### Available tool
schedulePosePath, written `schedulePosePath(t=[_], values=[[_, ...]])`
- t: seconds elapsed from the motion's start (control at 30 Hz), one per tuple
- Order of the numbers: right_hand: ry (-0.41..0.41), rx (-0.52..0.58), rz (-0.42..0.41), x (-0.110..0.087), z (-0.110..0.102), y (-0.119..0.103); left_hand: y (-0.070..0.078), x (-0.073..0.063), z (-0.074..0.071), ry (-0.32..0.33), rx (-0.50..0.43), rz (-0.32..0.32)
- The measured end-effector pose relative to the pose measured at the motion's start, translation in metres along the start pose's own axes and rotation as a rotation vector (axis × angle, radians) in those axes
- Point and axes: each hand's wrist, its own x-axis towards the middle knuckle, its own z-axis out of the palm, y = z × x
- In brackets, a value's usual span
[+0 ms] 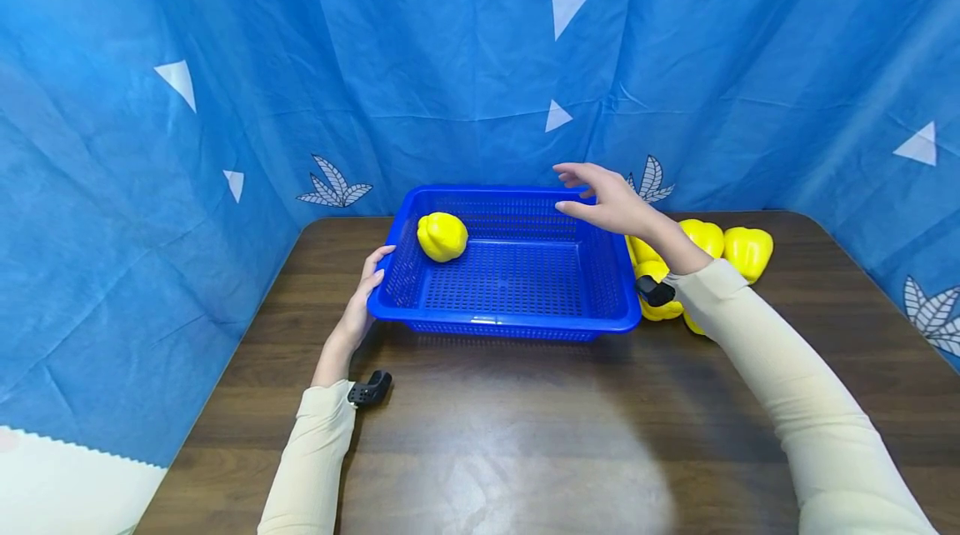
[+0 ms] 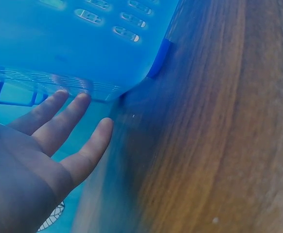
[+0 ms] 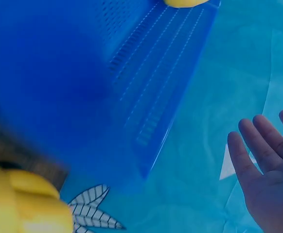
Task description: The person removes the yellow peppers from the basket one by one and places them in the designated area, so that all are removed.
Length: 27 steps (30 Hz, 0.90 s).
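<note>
A blue plastic basket [image 1: 487, 324] with slotted walls sits on the table. Inside, toward its back left corner, lies one yellow bell pepper [image 1: 442, 237]. My left hand [image 1: 360, 302] is at the basket's left side, its fingertips [image 2: 83, 99] right at the wall below the rim, fingers extended and spread. Over the basket's back right corner hangs my right hand [image 1: 611, 202], holding nothing, with thumb and fingers apart. Several more yellow bell peppers [image 1: 747, 252] are grouped on the table to the basket's right, partly hidden behind my right forearm.
The brown wooden table [image 1: 510, 435] extends in front of the basket. A blue curtain [image 1: 480, 60] with white triangles and leaf prints hangs close behind the basket and along both sides. Each wrist carries a small black camera, such as the left wrist camera [image 1: 370, 387].
</note>
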Motion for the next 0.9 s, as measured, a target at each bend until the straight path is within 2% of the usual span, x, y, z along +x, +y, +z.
schedulePosePath(t=[0.17, 0.9], values=[[-0.006, 0.023, -0.023, 0.01, 0.008, -0.002, 0.0, 0.001, 0.0, -0.005, -0.001, -0.002], [-0.067, 0.071, -0.02, 0.043, 0.041, -0.008, -0.002, 0.0, -0.001, -0.002, 0.016, -0.005]])
